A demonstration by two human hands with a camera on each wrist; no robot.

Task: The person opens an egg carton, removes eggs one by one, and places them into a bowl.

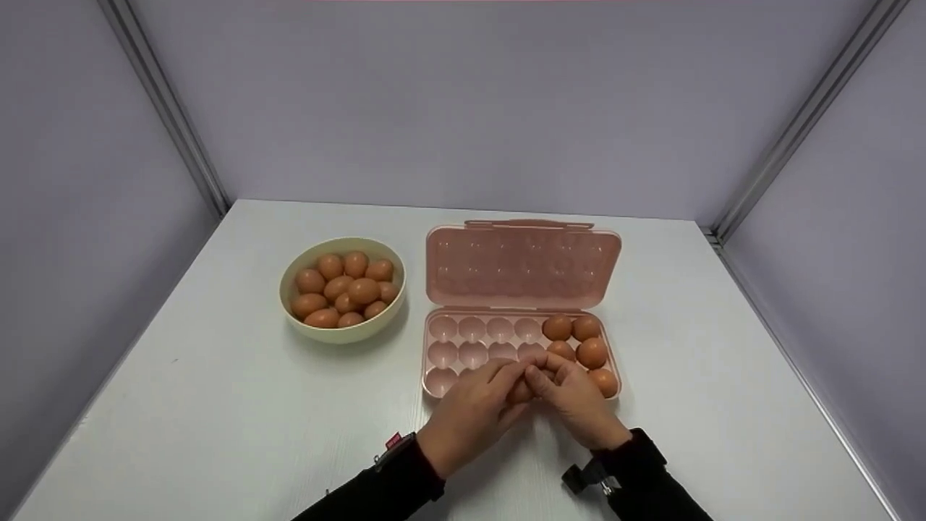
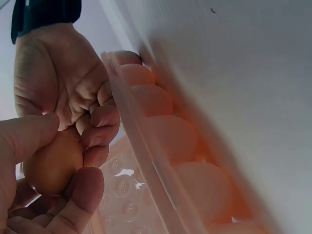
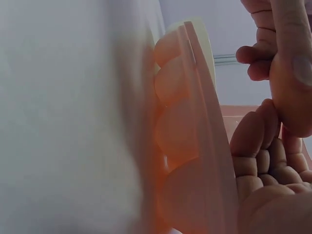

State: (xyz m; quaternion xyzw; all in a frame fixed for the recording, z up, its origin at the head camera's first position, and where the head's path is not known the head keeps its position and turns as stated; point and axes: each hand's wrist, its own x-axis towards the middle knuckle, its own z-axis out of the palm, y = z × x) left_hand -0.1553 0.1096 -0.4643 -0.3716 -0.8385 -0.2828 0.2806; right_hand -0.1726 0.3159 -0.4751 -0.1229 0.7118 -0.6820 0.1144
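In front of me, a pink egg carton lies with its lid raised; several brown eggs sit in cups at its right end. My left hand is over the front row, its thumb and fingers pinching a brown egg. From the right, my right hand meets it, with curled fingers against the same egg in the left wrist view. In the right wrist view, the egg shows between both hands' fingers. Part of the carton's front row is hidden under my hands.
A pale yellow bowl heaped with brown eggs stands left of the carton on the white table. Grey panels close off the back and both sides.
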